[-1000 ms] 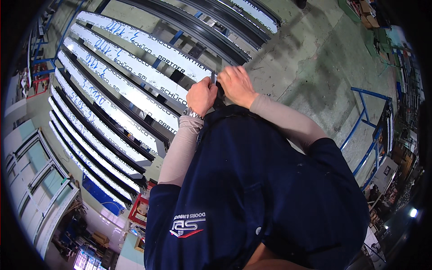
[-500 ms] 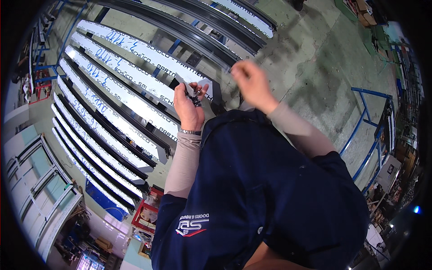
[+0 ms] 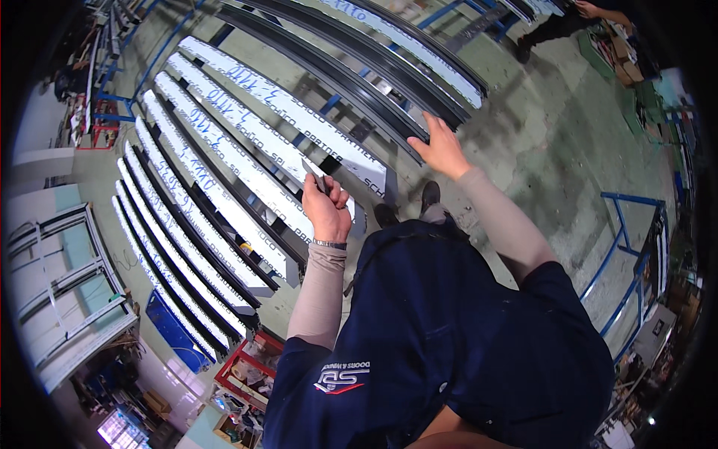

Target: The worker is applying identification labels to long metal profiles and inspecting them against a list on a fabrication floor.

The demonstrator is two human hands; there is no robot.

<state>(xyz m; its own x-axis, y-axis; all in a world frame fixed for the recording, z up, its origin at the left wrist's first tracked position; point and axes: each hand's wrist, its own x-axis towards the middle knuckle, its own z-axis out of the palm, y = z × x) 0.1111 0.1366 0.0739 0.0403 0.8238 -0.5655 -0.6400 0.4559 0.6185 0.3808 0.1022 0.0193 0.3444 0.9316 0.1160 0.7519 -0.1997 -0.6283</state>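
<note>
My left hand [image 3: 327, 212] is closed, fingers curled, over the white-filmed profiles. A small dark piece [image 3: 322, 184] sticks out between thumb and forefinger; what else lies in the fist is hidden. My right hand [image 3: 444, 153] is open, fingers stretched and thumb apart, at the near end of a long black profile [image 3: 351, 96]. Whether it touches that profile I cannot tell. Below the left hand and to its left lie long profiles covered in white printed film with blue handwriting, among them a white-filmed profile [image 3: 288, 112] whose cut end is beside the hand.
Blue rack bars [image 3: 333, 103] run beneath the profiles. A blue metal frame [image 3: 628, 224] stands on the right. At lower left are a red cart [image 3: 247, 378] with small items and a blue panel [image 3: 176, 329]. Another person's dark-clothed leg [image 3: 557, 31] shows at upper right.
My left hand has turned and closed over the small black pieces that lay in its open palm. My right hand has opened beside the black profile. The view has shifted, and another person appears.
</note>
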